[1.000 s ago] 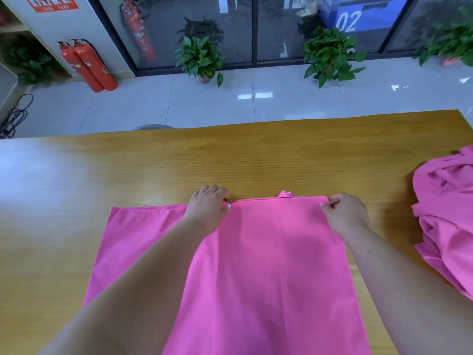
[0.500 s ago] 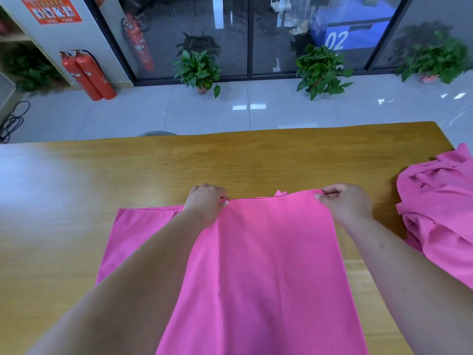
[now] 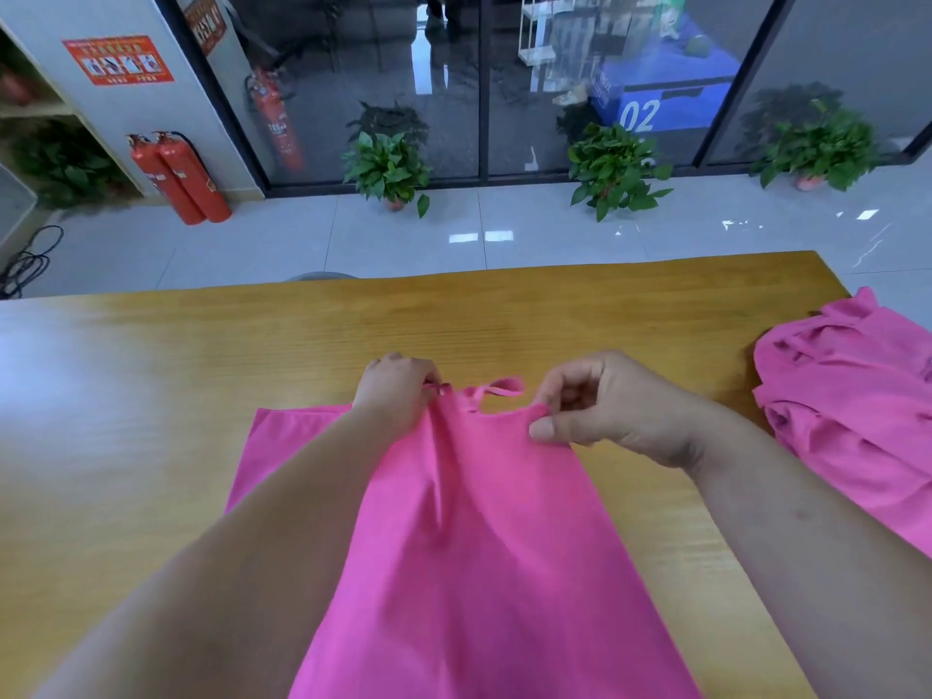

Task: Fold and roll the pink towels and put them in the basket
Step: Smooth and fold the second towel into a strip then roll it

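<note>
Now the fingers (image 3: 423, 378) of the left hand (image 3: 396, 396) are curled and pinch the far edge of the towel (image 3: 484, 547), gathering the cloth there into a ridge that runs back toward the person. The right hand (image 3: 610, 411) pinches the same edge further right, at its corner, between thumb and forefinger, with the other fingers curled above. The two hands are close together. Between them the gripped edge sags a little, and a thin loop (image 3: 497, 388) sewn to that edge sticks out toward the far side.

From the hands the towel spreads wider and runs down to the bottom of the view, across the middle of the desk (image 3: 176, 396). A flat part of it shows to the left of the left forearm and lies on the wood. Both bare forearms reach over the cloth.

At the right end of the desk lies a crumpled pile (image 3: 857, 411) of more pink cloth, well apart from the right hand and cut off by the edge of the view.

Beyond the desk is a pale tiled floor (image 3: 302, 244). Three potted plants (image 3: 388, 169) stand along a dark glass wall (image 3: 454, 68), two red extinguishers (image 3: 181, 179) stand at the left, and a blue box (image 3: 655, 103) marked 02 shows behind the glass.
</note>
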Tool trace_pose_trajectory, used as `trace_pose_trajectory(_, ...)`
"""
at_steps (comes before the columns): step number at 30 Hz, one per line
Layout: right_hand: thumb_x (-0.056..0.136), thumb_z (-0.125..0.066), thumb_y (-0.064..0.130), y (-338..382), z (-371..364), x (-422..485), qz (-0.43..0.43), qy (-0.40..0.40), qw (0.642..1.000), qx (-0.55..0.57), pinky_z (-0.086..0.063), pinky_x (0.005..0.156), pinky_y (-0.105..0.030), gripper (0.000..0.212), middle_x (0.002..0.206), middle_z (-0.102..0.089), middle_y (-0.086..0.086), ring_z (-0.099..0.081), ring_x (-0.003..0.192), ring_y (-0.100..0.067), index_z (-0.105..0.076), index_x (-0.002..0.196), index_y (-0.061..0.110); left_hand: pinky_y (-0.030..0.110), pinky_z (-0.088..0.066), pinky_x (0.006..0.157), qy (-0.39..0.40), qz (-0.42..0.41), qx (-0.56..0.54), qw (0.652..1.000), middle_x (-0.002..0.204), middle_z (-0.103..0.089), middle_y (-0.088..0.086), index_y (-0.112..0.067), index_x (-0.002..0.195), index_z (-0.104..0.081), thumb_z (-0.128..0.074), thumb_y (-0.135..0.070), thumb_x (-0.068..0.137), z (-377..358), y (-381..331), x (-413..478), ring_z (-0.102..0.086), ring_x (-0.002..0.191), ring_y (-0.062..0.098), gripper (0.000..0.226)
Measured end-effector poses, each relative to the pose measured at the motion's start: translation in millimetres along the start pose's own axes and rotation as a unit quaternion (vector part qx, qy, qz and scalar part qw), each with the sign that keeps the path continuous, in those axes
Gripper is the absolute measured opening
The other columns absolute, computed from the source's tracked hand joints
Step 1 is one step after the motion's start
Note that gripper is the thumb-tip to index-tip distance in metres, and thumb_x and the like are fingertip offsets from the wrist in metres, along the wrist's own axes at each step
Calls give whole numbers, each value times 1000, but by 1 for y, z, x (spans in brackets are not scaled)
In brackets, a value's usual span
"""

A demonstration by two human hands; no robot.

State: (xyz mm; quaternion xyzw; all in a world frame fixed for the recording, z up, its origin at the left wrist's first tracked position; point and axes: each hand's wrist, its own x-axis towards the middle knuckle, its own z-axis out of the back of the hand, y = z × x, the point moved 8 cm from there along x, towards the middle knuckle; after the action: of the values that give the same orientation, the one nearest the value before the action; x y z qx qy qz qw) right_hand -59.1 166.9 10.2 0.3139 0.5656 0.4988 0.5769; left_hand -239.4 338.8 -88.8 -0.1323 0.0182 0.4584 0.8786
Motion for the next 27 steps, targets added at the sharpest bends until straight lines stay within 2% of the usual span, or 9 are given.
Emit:
trace_pose_trajectory(2, 74, -90, 22, -23, 42, 0, -33, -122, 991, 41, -41, 53, -23, 16, 74, -64, 1, -52, 63, -13, -77, 83, 21, 43, -46, 98, 4, 10, 11, 1000, 101, -74, 1, -29, 104, -73, -59, -22, 96, 1, 3, -3, -58, 113, 26, 17)
trace_pose_trajectory(5, 79, -91, 36, -58, 104, -25, -200, -348, 885, -236, -50, 68, -28, 22, 87, -76, 1, -68, 81, -20, -78, 88, 22, 45, -49, 96, -23, 18, -32, 999, 96, -75, -7, -31, 102, -74, -66, -32, 98, 3, 11, -10, -58, 108, 23, 9)
trace_pose_trajectory(8, 82, -88, 13, -22, 36, -8, -46, -140, 985, -94, -43, 53, -19, 15, 73, -71, 5, -60, 63, -12, -75, 80, 20, 44, -50, 92, -32, 13, -43, 998, 93, -75, -7, -30, 101, -74, -69, -39, 98, 5, 8, -12, -58, 106, 22, 11)
trace_pose_trajectory(10, 85, -83, 3, -3, 11, -9, -15, -40, 998, 42, -33, 44, -20, 17, 66, -60, 2, -46, 49, -11, -73, 81, 16, 44, -50, 93, -38, 18, -41, 998, 98, -76, -5, -31, 102, -74, -68, -33, 98, 7, 8, -12, -59, 109, 24, 8)
trace_pose_trajectory(12, 83, -86, 11, -34, 61, -4, -43, -186, 980, 49, -33, 43, -20, 13, 63, -59, 4, -46, 46, -9, -75, 89, 15, 43, -49, 93, -37, 26, -26, 999, 104, -75, -2, -31, 105, -73, -65, -25, 97, 6, 9, -13, -60, 111, 26, 12)
trace_pose_trajectory(15, 83, -89, 20, -93, 132, -20, -168, -418, 892, -34, -41, 49, -24, 22, 67, -65, 2, -56, 49, -10, -75, 96, 8, 44, -48, 93, -64, 49, -17, 997, 107, -72, -3, -29, 105, -72, -65, -34, 100, 8, 12, -15, -64, 105, 26, 10)
trace_pose_trajectory(21, 93, -79, 13, -134, 138, 8, -160, -447, 879, 38, -57, 53, -30, 12, 80, -74, -12, -70, 50, -11, -67, 94, 10, 41, -51, 75, -59, 112, -14, 992, 108, -58, 3, -21, 109, -68, -59, -25, 104, -10, 6, -8, -65, 89, 30, 11)
trace_pose_trajectory(24, 99, -70, 19, -144, 129, 12, -147, -486, 862, 1, -64, 78, -44, 11, 88, -76, -6, -76, 65, -16, -66, 108, 15, 42, -52, 71, -51, 172, -91, 979, 120, -49, 7, -19, 116, -64, -56, -19, 103, -23, 5, -11, -65, 86, 34, 14)
trace_pose_trajectory(27, 99, -66, 18, -147, 88, -1, -62, -504, 847, -156, -52, 100, -37, 42, 133, -57, -11, -69, 98, -23, -55, 138, 14, 47, -55, 84, -63, 180, -162, 968, 140, -38, 11, -16, 130, -54, -56, -18, 100, -49, -15, -28, -62, 106, 39, 30)
